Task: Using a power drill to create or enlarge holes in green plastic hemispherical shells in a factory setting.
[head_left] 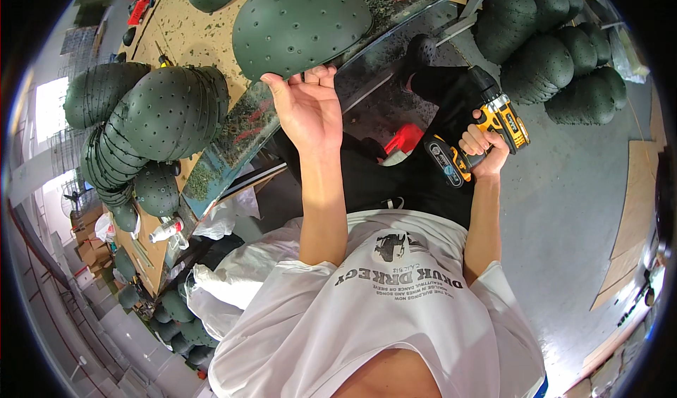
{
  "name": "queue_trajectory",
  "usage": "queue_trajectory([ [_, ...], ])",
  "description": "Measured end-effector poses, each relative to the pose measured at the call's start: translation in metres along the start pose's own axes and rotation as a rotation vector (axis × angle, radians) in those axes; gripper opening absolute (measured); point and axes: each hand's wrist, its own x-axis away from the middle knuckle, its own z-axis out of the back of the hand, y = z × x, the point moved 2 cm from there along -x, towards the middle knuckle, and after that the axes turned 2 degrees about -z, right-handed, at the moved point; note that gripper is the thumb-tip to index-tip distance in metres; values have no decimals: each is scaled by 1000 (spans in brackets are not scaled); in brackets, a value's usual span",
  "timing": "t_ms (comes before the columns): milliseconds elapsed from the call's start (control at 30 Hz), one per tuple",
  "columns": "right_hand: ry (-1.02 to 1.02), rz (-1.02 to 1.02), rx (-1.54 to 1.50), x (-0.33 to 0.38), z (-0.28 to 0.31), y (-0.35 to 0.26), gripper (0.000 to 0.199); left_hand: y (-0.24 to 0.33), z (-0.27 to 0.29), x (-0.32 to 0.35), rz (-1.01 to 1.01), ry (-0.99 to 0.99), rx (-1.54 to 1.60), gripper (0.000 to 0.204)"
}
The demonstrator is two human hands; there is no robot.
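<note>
A dark green dome-shaped shell [300, 27], dotted with small holes, rests on the workbench in front of me. My left hand [309, 109], palm up, grips its near rim, with the thumb at the edge and the fingertips partly hidden. Out to the right, my right hand [485, 146] is wrapped round the handle of a yellow and black cordless drill [504, 119]. The drill's long bit points up and away, apart from the shell.
Nested stacks of similar shells [169, 112] stand at the bench's left end; more shells [536, 66] are piled at the far right. Green shavings litter the bench top [190, 38]. A red object [403, 140] lies below the bench edge. Cardboard [631, 214] lies on the right floor.
</note>
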Motion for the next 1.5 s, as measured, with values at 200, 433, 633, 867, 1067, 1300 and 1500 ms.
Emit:
queue_trajectory([
  [200,2,6,1,1,1,-1,39,2,-14,6,14,-12,-7,35],
  [433,-27,-5,25,-1,-1,0,40,1,-7,8,0,-26,-141,18],
  [633,-24,-7,26,0,0,0,40,2,-8,12,1,14,-175,22],
  [867,-18,-7,25,0,-2,1,39,4,-13,12,-3,20,-115,14],
  [1067,-18,6,38,-1,-2,1,38,2,-8,15,11,31,-129,14],
  [1300,-27,-7,32,-1,-1,1,40,2,-8,16,19,25,-167,15],
  [1500,-28,-4,33,0,1,1,41,-2,-6,16,22,25,-154,15],
])
